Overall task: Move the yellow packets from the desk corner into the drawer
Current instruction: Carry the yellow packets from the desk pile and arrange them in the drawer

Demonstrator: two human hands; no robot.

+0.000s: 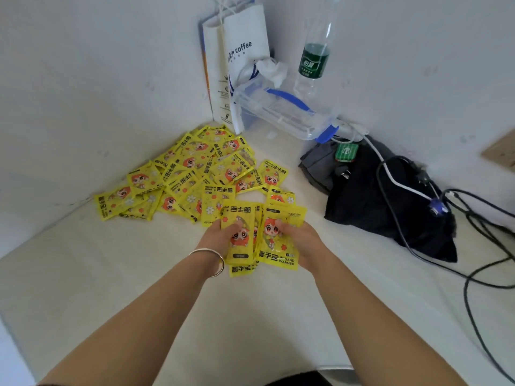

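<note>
White table (133, 277) corner: left hand (220, 236) and right hand (300, 238) each grip stacked packets (274, 247); the loose pile (195, 174) lies just beyond them.

Glossy plastic yellow packets (195, 174), matt pale desk (139, 274), paper bag (245, 51).

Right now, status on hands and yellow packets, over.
Both busy: left hand and right hand grip held packets. Main pile lies in desk corner. No drawer in view.
</note>
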